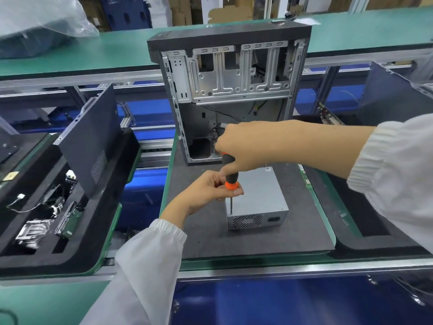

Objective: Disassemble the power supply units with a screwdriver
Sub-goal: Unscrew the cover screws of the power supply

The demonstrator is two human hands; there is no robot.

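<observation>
A grey metal power supply unit [257, 198] lies on the dark foam mat [269, 240], its vent grille and socket facing me. A screwdriver [230, 178] with a black and orange handle stands nearly upright, its tip on the unit's near left top corner. My right hand [248, 146] grips the top of the handle from above. My left hand [206, 191] pinches the lower orange end of the handle and the shaft, just left of the unit.
An open computer case [229, 90] stands upright behind the unit on the same mat. A black tray [77, 249] at left holds a leaning side panel [93, 141] and several loose parts. Another black tray [365, 240] lies at right. A green shelf [112, 52] runs behind.
</observation>
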